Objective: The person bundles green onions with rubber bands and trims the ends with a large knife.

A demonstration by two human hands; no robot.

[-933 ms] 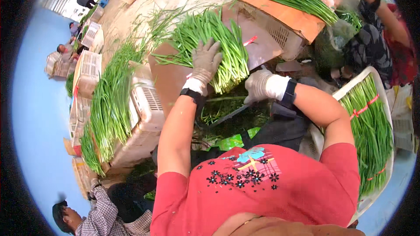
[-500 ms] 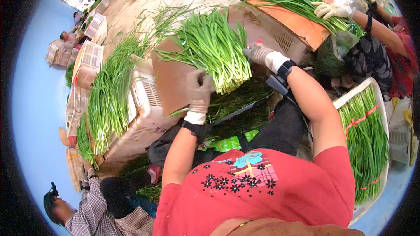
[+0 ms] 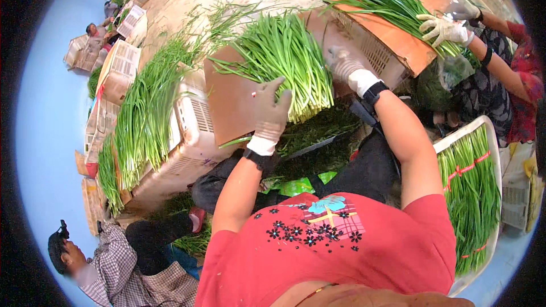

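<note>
A thick bundle of long green leafy stalks, like garlic chives (image 3: 284, 62), lies on a brown cardboard sheet (image 3: 230, 105), pale cut ends toward me. My left hand (image 3: 272, 108), in a pale work glove, is at the bundle's near left edge with thumb and fingers apart. On the opposite side, my right hand (image 3: 346, 69), gloved too, is beside the stalks. Motion smears its fingers, so whether it holds anything cannot be made out. Dark bands circle both wrists.
Loose chives (image 3: 148, 113) cover a white plastic crate (image 3: 193, 116) at left. At right, a white tray (image 3: 496, 162) holds chives tied with red bands. A co-worker's gloved hand (image 3: 443, 29) touches chives on orange cardboard (image 3: 392, 37). Another person (image 3: 114, 256) sits lower left.
My left hand has moved right and its fingers have spread. My right hand has shifted slightly right, and the red bit at its fingertips no longer shows. The whole view has shifted slightly.
</note>
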